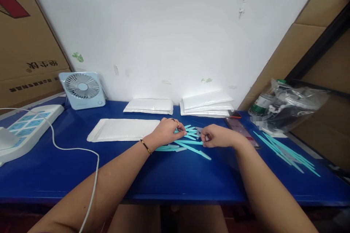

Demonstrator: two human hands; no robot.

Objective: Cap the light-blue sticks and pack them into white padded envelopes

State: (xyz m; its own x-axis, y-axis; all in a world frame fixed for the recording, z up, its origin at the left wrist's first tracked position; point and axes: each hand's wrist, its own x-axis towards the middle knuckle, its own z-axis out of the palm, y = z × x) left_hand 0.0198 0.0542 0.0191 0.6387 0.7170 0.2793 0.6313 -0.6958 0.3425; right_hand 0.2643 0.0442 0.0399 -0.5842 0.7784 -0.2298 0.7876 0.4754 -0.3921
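Slim turquoise eyebrow razors (193, 146) lie in a loose pile at the middle of the blue table, several fanned out between my hands. My left hand (172, 130) reaches over the pile from the left, fingers bent together on the razors. It wears a ring and a dark bracelet. On the pile's right side my right hand (217, 136) is closed, thumb and forefinger pinched at the end of a razor. The fingers partly hide what each hand grips. Just behind my left hand lies a white padded envelope (123, 130).
More white envelopes (205, 103) are stacked against the wall. A phone (242, 131) lies behind my right hand. Further right are more razors (287, 151) and a bottle in a plastic bag (290, 107). On the left stand a blue fan (82, 89) and a power strip (32, 127) with a white cable.
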